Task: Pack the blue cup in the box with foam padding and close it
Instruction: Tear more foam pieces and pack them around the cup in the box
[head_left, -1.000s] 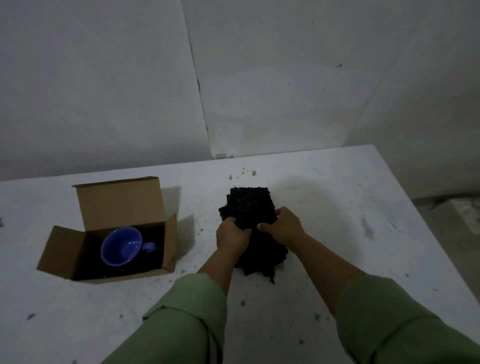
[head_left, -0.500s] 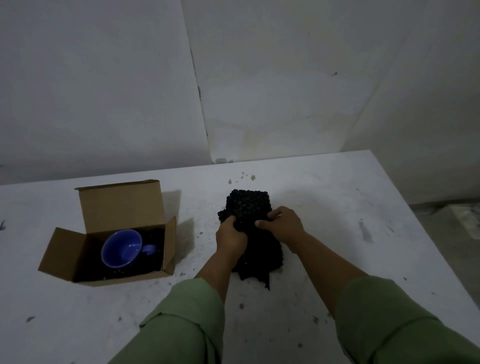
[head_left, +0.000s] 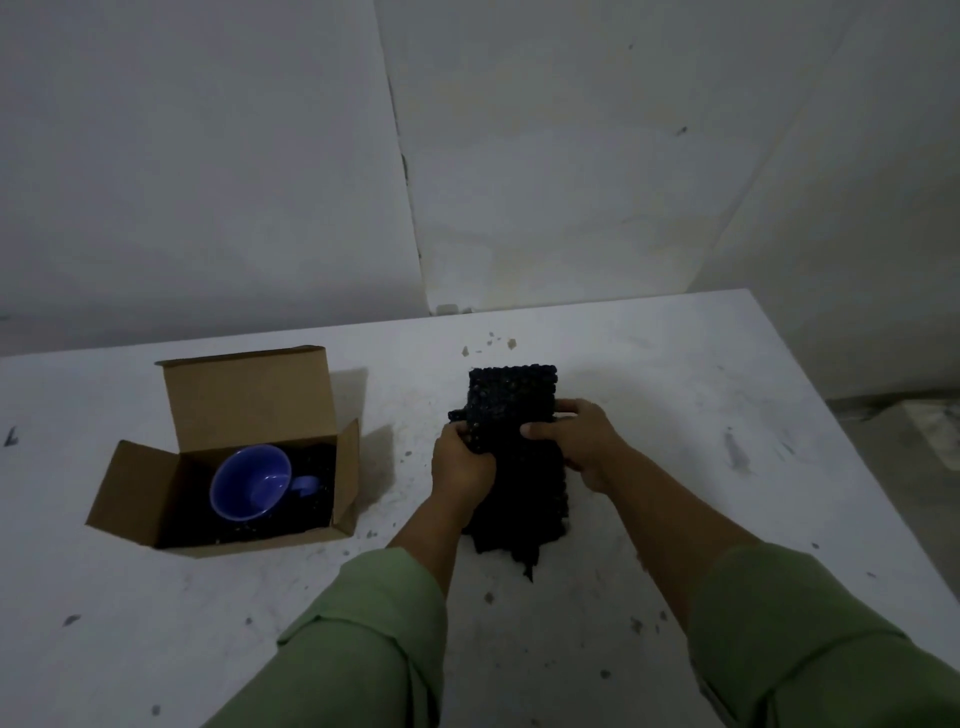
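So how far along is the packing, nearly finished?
About halfway. Done: the blue cup already lies in the open box, on dark padding. In hand: the left hand and right hand both grip a black foam piece on the table. Left: put that foam into the box and close the flaps.

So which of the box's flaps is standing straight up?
The big lid flap at the back of the box, rising upright behind the blue cup. The left side flap splays outward instead.

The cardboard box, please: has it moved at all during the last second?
No. The cardboard box stays put, equally far from the dark scuff at its left.
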